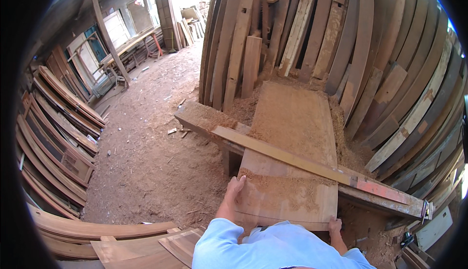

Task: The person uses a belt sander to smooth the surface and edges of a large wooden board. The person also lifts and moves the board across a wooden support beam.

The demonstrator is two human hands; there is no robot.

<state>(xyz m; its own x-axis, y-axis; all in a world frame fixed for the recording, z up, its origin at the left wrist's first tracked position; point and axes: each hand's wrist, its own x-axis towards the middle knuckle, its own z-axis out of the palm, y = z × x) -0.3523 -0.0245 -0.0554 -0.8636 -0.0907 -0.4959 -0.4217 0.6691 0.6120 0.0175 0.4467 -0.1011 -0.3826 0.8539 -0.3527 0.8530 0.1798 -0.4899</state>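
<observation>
A wide wooden panel (287, 193) lies in front of my body, its near end close to my blue shirt. Loose sawdust is spread over its surface. My left hand (236, 187) is closed round the panel's left edge, while my right hand (335, 224) grips its near right corner. Across the panel runs a long yellowish bar (282, 154), slanting from upper left to lower right. Beyond the bar a broad wooden surface (292, 113) continues away from me, also dusted. Whether it is the same piece as the panel, I cannot tell.
Tall planks (239, 49) lean in a row at the far side and right. Stacked door-like panels (53, 137) line the left. Nearer lie more boards (131, 247). A heavy beam (200, 115) sits under the bar. Wood scraps (178, 131) litter the dusty floor (146, 171).
</observation>
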